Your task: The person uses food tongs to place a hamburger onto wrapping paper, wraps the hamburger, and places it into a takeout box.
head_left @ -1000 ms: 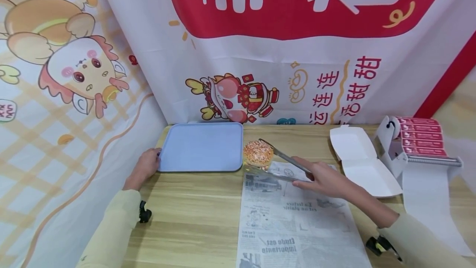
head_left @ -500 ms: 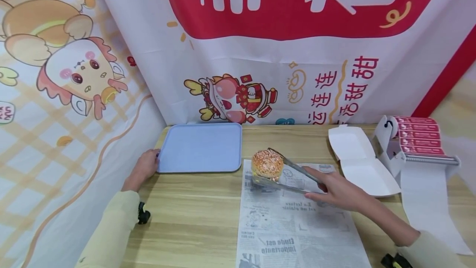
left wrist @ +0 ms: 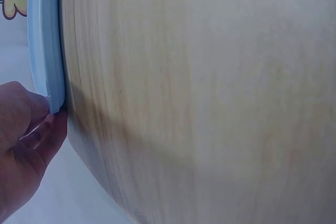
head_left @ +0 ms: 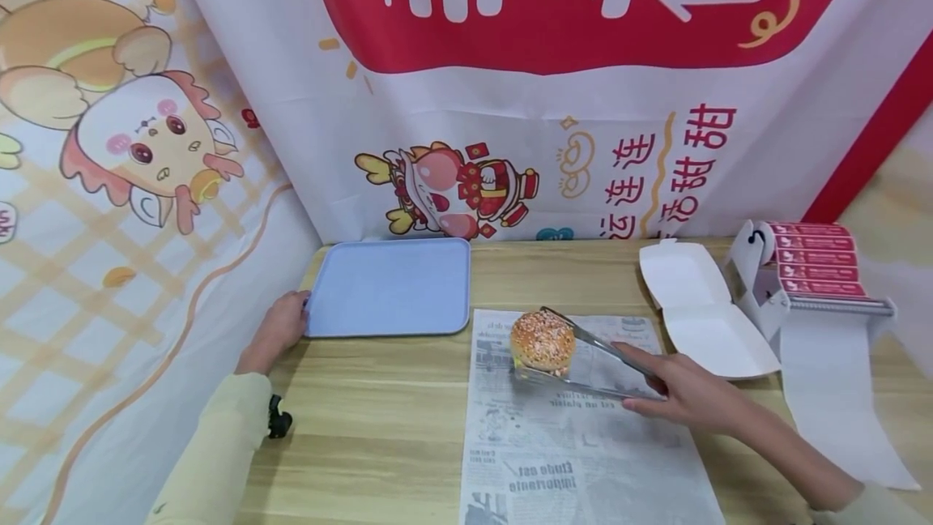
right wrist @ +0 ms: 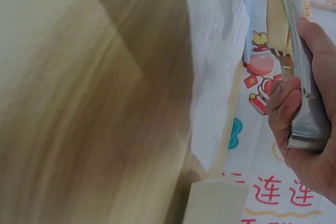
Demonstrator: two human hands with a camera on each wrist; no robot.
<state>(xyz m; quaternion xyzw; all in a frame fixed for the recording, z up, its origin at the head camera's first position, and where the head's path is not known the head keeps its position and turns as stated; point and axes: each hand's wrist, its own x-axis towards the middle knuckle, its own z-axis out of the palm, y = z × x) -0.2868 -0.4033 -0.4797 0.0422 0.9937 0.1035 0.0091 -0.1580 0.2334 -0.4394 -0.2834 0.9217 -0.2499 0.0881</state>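
My left hand (head_left: 279,326) pinches the near left corner of a light blue tray (head_left: 394,290) at the table's back left. The left wrist view shows the thumb (left wrist: 34,103) on the tray's rim with fingers beneath it. My right hand (head_left: 688,394) grips metal tongs (head_left: 599,342), whose arms hold a sesame-topped burger (head_left: 543,340). In the right wrist view the burger (right wrist: 277,22) is raised off the table, its flat pale underside showing with a bit of green. Below it in the head view lies newspaper-print wrapping paper (head_left: 525,436).
An unfolded white takeaway box (head_left: 717,339) is right of the paper. Beside it stands a label dispenser (head_left: 765,306) with a red label roll (head_left: 816,262), its white strip (head_left: 831,403) trailing forward. Printed cloth (head_left: 437,96) hangs along the table's back and left side.
The burger in the tongs has moved right and toward me, from beside the tray to over the paper. My left hand stays on the tray.
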